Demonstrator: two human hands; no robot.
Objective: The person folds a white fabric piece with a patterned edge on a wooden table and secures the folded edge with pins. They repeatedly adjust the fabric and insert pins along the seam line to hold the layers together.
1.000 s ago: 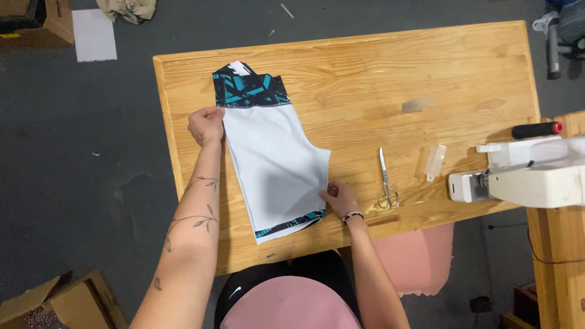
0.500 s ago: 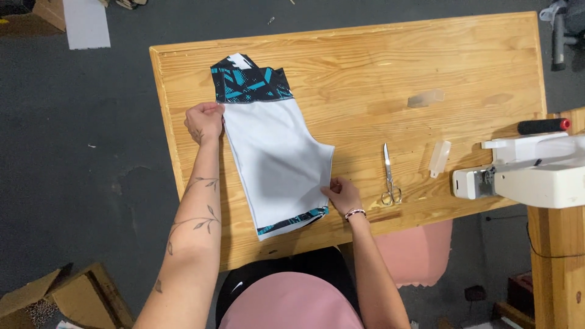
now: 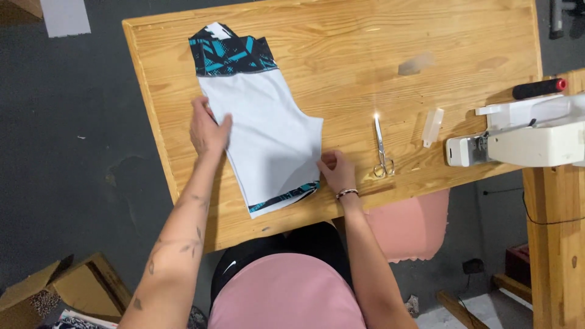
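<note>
Wooden table [image 3: 426,36]: left hand [image 3: 208,129] flat, pinning white garment [image 3: 268,134]; right hand [image 3: 336,170] pinches hem taut (scissors [image 3: 381,147] beside).

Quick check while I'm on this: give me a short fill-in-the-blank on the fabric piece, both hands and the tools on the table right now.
1. The left hand lies flat on the ______ side edge of the white fabric piece.
2. The right hand touches the fabric's edge near its ______ corner.
3. The scissors lie on the wooden table between the fabric and the ______ plastic piece.
4. The patterned band at the fabric's far end is black and ______.

Missing words: left; near right; clear; teal
</note>
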